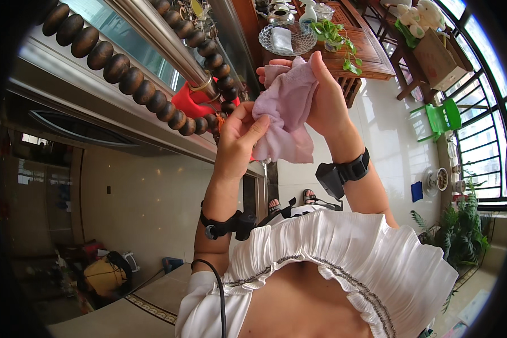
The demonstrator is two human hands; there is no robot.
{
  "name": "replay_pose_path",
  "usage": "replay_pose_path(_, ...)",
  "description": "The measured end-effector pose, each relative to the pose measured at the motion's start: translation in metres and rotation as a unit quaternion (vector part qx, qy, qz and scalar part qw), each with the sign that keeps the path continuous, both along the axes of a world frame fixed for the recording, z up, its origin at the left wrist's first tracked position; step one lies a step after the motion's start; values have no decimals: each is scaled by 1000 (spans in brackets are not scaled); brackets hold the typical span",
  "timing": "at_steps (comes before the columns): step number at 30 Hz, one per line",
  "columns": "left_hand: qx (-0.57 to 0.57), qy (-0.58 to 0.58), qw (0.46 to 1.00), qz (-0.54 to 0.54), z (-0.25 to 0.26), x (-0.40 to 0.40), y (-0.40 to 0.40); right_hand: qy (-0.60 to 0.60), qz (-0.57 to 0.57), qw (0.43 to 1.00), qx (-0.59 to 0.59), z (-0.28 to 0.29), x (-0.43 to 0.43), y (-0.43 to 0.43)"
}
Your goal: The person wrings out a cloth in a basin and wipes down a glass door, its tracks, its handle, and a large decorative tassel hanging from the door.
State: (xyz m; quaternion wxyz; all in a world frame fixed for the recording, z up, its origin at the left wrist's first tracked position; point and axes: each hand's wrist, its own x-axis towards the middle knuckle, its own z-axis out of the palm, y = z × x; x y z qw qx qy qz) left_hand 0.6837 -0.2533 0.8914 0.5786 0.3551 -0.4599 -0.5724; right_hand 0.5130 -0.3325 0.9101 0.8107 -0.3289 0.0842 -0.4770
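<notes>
Both my hands hold a crumpled pale purple cloth (285, 110) in front of my chest. My left hand (236, 141) pinches the cloth's left side between thumb and fingers. Around its upper part curls my right hand (331, 99), thumb up and fingertips showing behind the fabric. Just left of my left hand hangs a long string of large dark wooden beads (143, 93), with a small orange tassel (220, 121) at its low end. A red cloth (190, 99) is wrapped near a metal door handle bar (169, 42) behind the beads.
Past my hands stands a wooden table (365, 46) with a glass dish (295, 42), a spray bottle (308, 12) and a trailing plant (331, 36). On the right are a green plastic chair (441, 120), a cardboard box (439, 61), leafy plants (462, 232) and a barred window (486, 139).
</notes>
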Motion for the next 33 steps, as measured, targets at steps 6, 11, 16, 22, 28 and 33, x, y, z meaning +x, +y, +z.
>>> replay_pose_path(6, 15, 44, 999, 25, 21, -21, -9, 572, -25, 818, -56, -93, -44, -40)
replay_pose_path(11, -33, -35, 996, 73, 17, -20, -19, 595, -4, 801, -68, -86, -61, -21)
replay_pose_path(16, -153, -262, 949, 83, 11, -44, -27, 253, 58, 952, -162, -47, -48, -16)
replay_pose_path(22, -237, -452, 853, 108, 24, -52, -20, 175, 86, 976, -97, -74, -27, -20)
replay_pose_path(28, -303, -463, 819, 149, 32, -49, -25, 98, 42, 990, -87, -76, 2, -34)
replay_pose_path(33, -313, -472, 786, 248, 35, -26, -24, 172, -103, 945, -258, -36, 21, -51)
